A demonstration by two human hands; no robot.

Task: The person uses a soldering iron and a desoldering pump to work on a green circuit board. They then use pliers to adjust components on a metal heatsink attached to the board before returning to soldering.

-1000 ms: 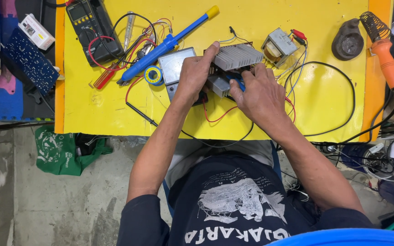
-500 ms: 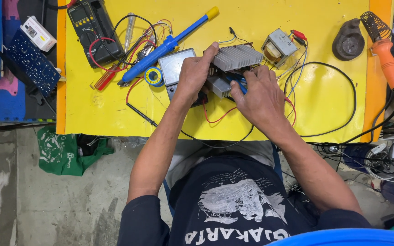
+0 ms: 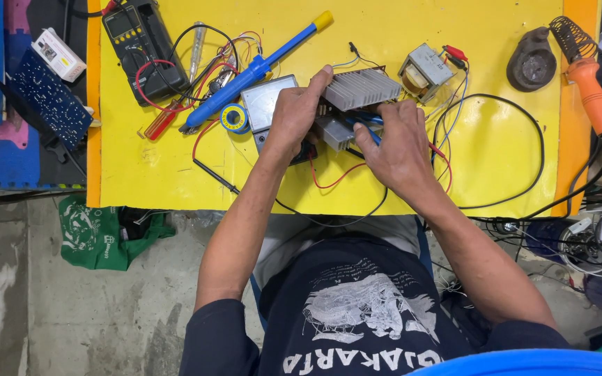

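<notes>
On the yellow table top (image 3: pixel 496 160) lies an electronic board with a finned grey heat sink (image 3: pixel 361 88). My left hand (image 3: pixel 299 115) grips the board at its left end, fingers over the heat sink's edge. My right hand (image 3: pixel 398 150) rests at the board's near right side and holds a thin blue-handled tool (image 3: pixel 365 129) against it; the tip is hidden. Red and black wires (image 3: pixel 329 182) run out from under both hands.
A blue desoldering pump (image 3: pixel 252 73), solder roll (image 3: pixel 233 117), analog meter (image 3: pixel 265 103) and black multimeter (image 3: pixel 141 42) lie left. A small transformer (image 3: pixel 423 69), soldering-iron stand (image 3: pixel 532 63) and orange soldering iron (image 3: pixel 590 94) lie right. A dark circuit board (image 3: pixel 43 101) sits at the far left.
Both hands stay on the board; only slight finger shifts show.
</notes>
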